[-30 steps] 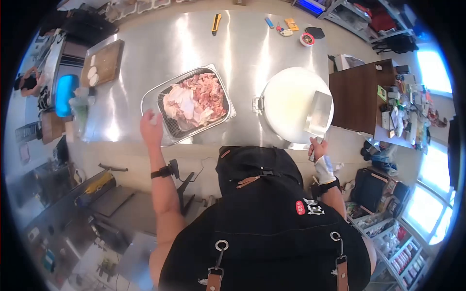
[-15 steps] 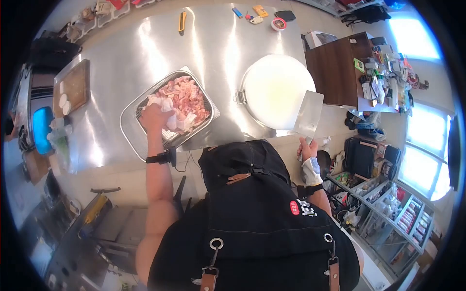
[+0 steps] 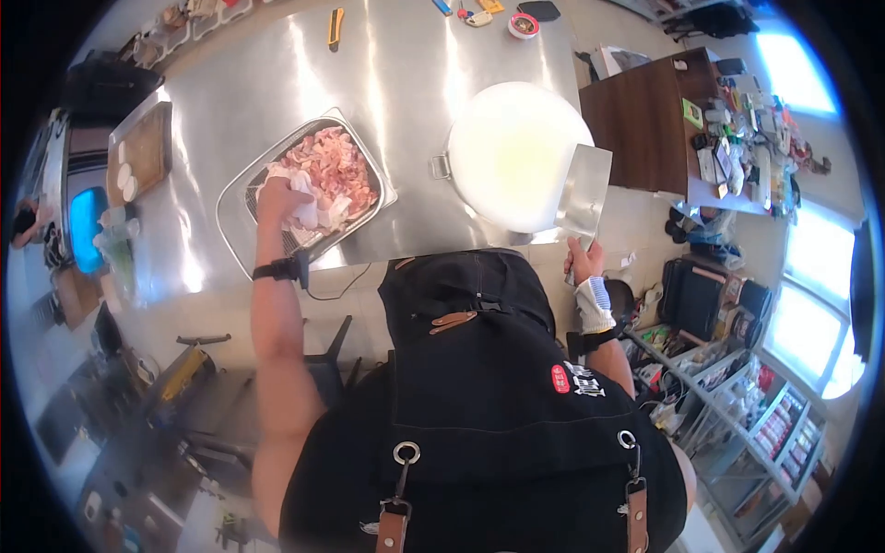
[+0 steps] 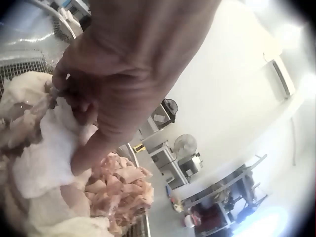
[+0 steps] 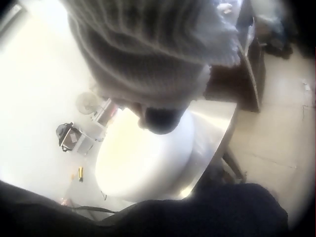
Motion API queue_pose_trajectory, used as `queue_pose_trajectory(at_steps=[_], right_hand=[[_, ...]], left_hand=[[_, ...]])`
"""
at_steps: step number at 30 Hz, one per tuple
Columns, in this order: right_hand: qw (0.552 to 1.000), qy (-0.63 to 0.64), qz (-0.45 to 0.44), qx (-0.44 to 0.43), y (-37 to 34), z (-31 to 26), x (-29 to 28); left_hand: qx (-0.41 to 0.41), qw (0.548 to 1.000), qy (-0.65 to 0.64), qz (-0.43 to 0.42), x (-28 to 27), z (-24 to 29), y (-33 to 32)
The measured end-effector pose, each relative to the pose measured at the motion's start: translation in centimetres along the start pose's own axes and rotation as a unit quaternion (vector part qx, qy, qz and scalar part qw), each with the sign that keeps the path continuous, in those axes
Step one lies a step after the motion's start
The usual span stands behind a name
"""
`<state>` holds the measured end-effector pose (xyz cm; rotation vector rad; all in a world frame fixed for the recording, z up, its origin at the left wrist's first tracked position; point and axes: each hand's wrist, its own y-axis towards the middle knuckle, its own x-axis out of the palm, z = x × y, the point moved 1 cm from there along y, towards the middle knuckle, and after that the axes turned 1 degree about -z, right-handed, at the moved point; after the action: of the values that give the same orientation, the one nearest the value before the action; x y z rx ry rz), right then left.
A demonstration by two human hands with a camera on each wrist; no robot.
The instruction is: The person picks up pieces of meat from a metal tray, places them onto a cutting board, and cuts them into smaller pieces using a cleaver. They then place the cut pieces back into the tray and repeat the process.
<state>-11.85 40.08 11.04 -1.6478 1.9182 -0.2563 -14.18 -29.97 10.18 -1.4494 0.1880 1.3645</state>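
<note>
My left hand (image 3: 280, 198) reaches into a metal mesh basket set in a steel tray (image 3: 380, 189) and grips a pale, skin-covered piece of raw chicken (image 4: 47, 153). In the left wrist view, thumb and fingers are curled round its edge. Smaller cut pieces of pink raw meat (image 3: 334, 161) fill the far side of the basket. My right hand (image 3: 584, 260), with a white knit cuff at the wrist, holds a cleaver (image 3: 584, 189) by its handle. The broad blade overlaps the right edge of a thick round white chopping board (image 3: 507, 152). In the right wrist view the cuff (image 5: 148, 54) hides most of the hand.
The steel table (image 3: 406, 83) carries a yellow utility knife (image 3: 336, 29), a small red-rimmed bowl (image 3: 524, 26) and small items at the far edge. A wooden board (image 3: 147, 152) with white round pieces lies at the left. A brown cabinet (image 3: 636, 129) stands right of the table.
My left hand has moved from the tray's left rim into the basket and taken hold of the pale chicken piece. The cleaver has swung outward over the board's right edge. The head view has shifted.
</note>
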Motion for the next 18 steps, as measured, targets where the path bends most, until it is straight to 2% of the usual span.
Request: queue_pose_trajectory(at_steps=[2,4,6,7,10,11,12,14,15,16,18], right_hand=[[0.999,-0.044,-0.017,-0.003,1.4,-0.3,-1.4],[0.996,-0.087,-0.026,-0.015,1.5,-2.3,-2.3],[0.991,-0.117,-0.056,-0.021,2.7,-1.2,-4.6],[0.989,-0.126,-0.073,-0.033,3.6,-0.8,-5.7],[0.974,-0.18,-0.119,-0.07,5.3,-0.6,-8.0],[0.966,-0.205,-0.135,-0.085,5.9,-1.0,-8.8],[0.961,-0.216,-0.149,-0.089,6.6,-1.5,-9.3],[0.949,-0.242,-0.18,-0.095,7.6,-2.0,-10.0],[0.944,-0.235,-0.186,-0.137,8.6,-1.4,-10.1],[0.938,-0.228,-0.188,-0.179,9.3,-1.0,-9.9],[0.934,-0.229,-0.21,-0.176,11.4,-1.1,-10.3]], left_hand=[[-0.027,0.999,0.027,-0.02,-0.8,1.1,-0.6],[0.005,1.0,0.025,-0.014,-0.5,0.9,-1.5],[0.044,0.999,-0.01,-0.002,0.6,-0.2,-2.5],[0.052,0.998,-0.028,0.028,0.4,0.2,-3.9],[-0.039,0.986,-0.054,0.154,-0.6,0.8,-7.4],[-0.055,0.974,-0.101,0.196,-0.8,0.9,-8.6],[-0.06,0.951,-0.205,0.224,-0.5,1.3,-9.2],[-0.068,0.87,-0.405,0.272,0.8,2.0,-10.7],[-0.06,0.834,-0.479,0.267,1.6,2.9,-11.1],[-0.048,0.825,-0.49,0.276,2.2,4.6,-12.0],[-0.017,0.806,-0.516,0.292,3.3,8.3,-12.5]])
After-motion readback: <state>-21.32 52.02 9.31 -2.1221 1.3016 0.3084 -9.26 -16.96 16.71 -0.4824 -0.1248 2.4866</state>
